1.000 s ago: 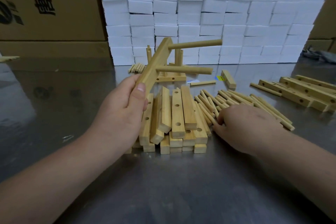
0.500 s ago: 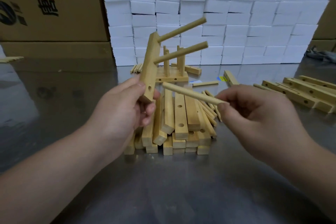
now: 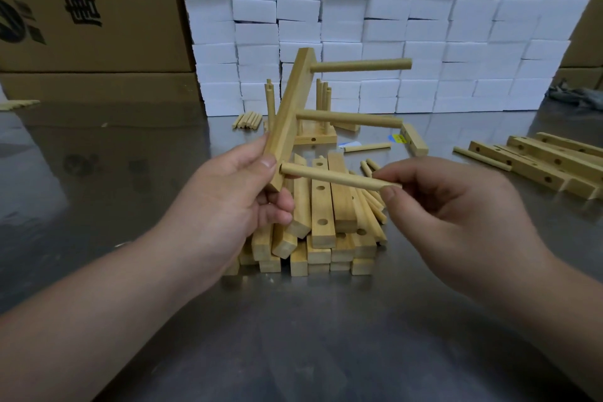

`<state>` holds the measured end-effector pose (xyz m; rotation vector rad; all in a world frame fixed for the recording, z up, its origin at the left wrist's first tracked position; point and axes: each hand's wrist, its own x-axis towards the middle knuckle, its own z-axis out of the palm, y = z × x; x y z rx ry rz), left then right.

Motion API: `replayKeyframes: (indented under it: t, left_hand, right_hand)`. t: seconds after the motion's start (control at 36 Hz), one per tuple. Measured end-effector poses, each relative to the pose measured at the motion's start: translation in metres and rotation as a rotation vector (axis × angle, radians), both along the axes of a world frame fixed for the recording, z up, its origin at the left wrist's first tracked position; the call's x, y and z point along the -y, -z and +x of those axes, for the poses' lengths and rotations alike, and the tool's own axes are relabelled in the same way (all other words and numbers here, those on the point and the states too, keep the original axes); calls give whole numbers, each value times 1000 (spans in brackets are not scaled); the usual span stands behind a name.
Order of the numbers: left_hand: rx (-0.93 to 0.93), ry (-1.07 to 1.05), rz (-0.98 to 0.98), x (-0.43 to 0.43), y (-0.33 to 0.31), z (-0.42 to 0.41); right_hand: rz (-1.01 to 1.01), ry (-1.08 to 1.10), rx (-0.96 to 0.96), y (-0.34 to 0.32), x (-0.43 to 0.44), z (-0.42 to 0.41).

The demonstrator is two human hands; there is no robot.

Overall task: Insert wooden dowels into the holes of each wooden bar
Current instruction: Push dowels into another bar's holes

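Two round wooden dowels (image 3: 359, 65) sit in the pale wooden bar (image 3: 287, 114) the left hand (image 3: 228, 206) grips low. Right hand (image 3: 456, 215) pinches a third dowel (image 3: 336, 177), tip seemingly at the bottom hole: hold square, push straight.

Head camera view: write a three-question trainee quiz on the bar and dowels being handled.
1. True or false: the bar gripped by the left hand carries an upper dowel and a middle dowel, both seated in it.
2. Pick one. The right hand pinches: A) a loose dowel; B) a screwdriver; C) nothing.
3. Fill in: the loose dowel's tip sits by the bar's ____ end, next to the left thumb.

Key: 1 true; 2 A; 3 lower.
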<state>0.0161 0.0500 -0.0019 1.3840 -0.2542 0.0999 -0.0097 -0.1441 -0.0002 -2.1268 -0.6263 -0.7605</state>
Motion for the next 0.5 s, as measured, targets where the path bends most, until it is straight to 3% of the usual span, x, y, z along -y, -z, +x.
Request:
replayKeyframes:
  t: [0.33, 0.5]
  left_hand:
    - [-7, -17, -2, 1, 2, 3]
    - [5, -21, 9, 2, 4, 3]
  right_hand:
    - [-137, 1, -17, 4, -2, 1]
    - [-199, -5, 86, 6, -4, 3]
